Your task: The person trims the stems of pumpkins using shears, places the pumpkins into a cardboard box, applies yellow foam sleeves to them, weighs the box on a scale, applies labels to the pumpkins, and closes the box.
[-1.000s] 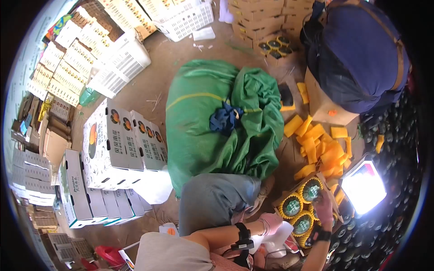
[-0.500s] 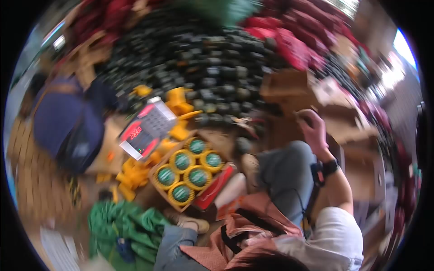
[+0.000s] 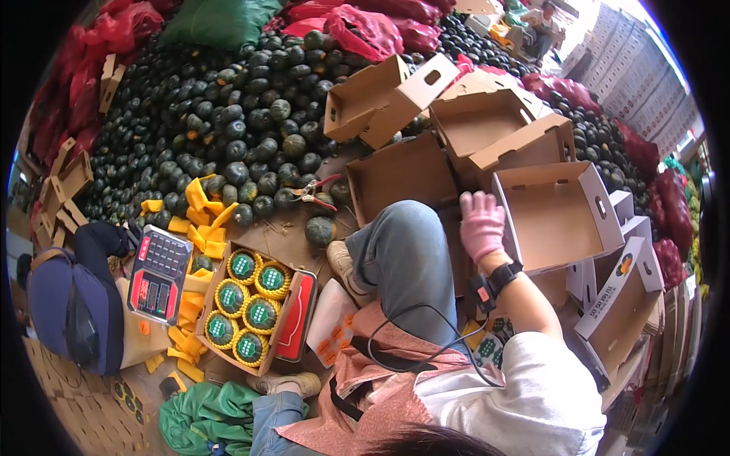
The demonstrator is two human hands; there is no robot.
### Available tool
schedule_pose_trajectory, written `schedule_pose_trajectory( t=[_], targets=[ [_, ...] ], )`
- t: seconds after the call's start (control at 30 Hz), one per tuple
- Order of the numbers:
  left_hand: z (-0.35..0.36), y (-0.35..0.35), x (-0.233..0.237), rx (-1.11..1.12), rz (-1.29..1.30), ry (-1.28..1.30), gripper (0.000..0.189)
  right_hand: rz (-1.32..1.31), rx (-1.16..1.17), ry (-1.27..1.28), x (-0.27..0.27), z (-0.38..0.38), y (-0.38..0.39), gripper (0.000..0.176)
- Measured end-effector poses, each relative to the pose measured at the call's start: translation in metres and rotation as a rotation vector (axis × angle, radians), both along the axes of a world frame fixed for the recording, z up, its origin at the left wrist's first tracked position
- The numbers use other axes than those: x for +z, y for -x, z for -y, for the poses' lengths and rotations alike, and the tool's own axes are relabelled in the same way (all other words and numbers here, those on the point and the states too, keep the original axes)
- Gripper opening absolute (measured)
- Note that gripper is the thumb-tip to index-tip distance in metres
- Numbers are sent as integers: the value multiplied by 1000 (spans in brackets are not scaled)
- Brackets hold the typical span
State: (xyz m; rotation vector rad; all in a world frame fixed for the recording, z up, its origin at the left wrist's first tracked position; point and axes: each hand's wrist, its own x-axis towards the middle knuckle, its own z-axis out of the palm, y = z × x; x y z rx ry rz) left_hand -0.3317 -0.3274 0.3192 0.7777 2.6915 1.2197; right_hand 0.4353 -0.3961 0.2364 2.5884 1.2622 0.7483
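Note:
My right hand (image 3: 483,226), in a pink glove, has its fingers stretched upward. It is beside the left edge of an open cardboard box (image 3: 559,225), with nothing visible in its grasp; whether it touches the edge is unclear. More open boxes (image 3: 403,182) lie just behind it. My left hand does not show. A carton (image 3: 262,368) at the lower left holds several dark green squashes (image 3: 260,314) with green labels and yellow foam nets. Next to it lie a red and silver scale (image 3: 157,273) and yellow foam nets (image 3: 205,235).
A large pile of dark squashes (image 3: 228,129) fills the back. Red-handled clippers (image 3: 315,191) lie on the floor. Red mesh sacks (image 3: 365,30), a green sack (image 3: 220,23), a green cloth (image 3: 209,418) and stacked cartons surround the area. A person (image 3: 541,29) sits far back.
The view has swung to the right and sharpened, so the carton and scale now appear farther left. My right hand has gone from curled fingers to stretched ones.

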Motion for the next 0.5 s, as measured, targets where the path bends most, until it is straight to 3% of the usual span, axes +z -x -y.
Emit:
schedule_pose_trajectory(
  t=[0.07, 0.13, 0.17, 0.27, 0.3, 0.33, 0.5],
  targets=[
    [-22, -19, 7, -37, 67, -109, 63, -17, -376, 77, 5, 6, -21, 36],
    [-41, -41, 6, -77, 157, -199, 66, -488, -663, 47, 6, 22, -54, 34],
    [-52, -53, 4, -104, 205, -241, 68, -589, -725, 124, 12, 29, -54, 32],
    [-92, -90, -13, -235, 368, -333, 73, -632, -718, 299, 28, 39, -49, 33],
    [-103, -88, -20, -250, 400, -360, 74, -603, -710, 272, 35, 37, -46, 33],
    [-103, -135, -7, -418, 423, -342, 85, -574, -701, 244, 42, 35, -42, 33],
    [-125, -208, -38, -761, 600, -275, 79, -272, -529, -111, 102, 30, -45, 25]
  ],
)
